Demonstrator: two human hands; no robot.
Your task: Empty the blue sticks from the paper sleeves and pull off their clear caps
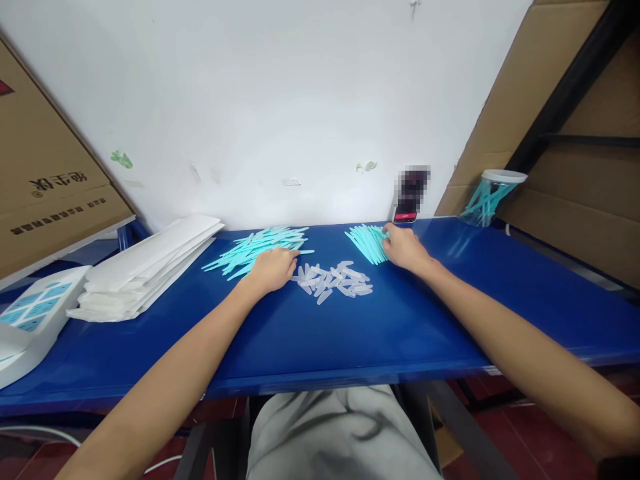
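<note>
My left hand (273, 269) rests knuckles-up on the blue table (320, 333), fingers curled at the near edge of a loose heap of teal plastic sticks (260, 243); what it holds is hidden. My right hand (403, 248) lies on a neat bundle of teal sticks (367, 241), fingers closed around their ends. Between the hands sits a small pile of clear plastic caps (333, 280).
A stack of white paper sleeves (145, 270) lies at the left, with a white box (30, 320) beside it. A phone (407, 200) leans on the wall. A clear jar of teal sticks (487, 198) stands at the right. Cardboard boxes flank both sides.
</note>
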